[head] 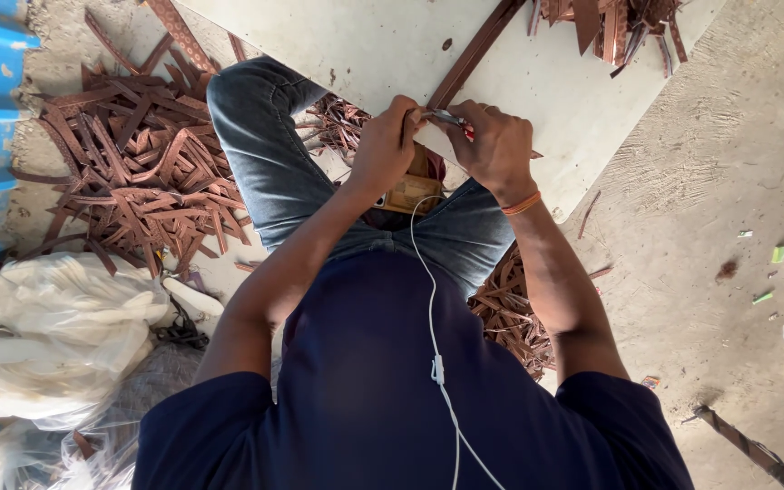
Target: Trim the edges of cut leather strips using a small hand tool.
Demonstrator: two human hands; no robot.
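OK, I see left hand [383, 145] fingers clamped on brown strip [469, 59] end at white board [555, 100] edge; right hand [494, 145] pinched on small metal tool [447, 117] w/ tip touching strip. Plastic bags [56, 336] at left: contents unclear.

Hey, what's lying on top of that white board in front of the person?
On the white board lie a long brown strip, worked by the left hand and right hand, and a heap of brown strips. The hands hide the strip's near end.
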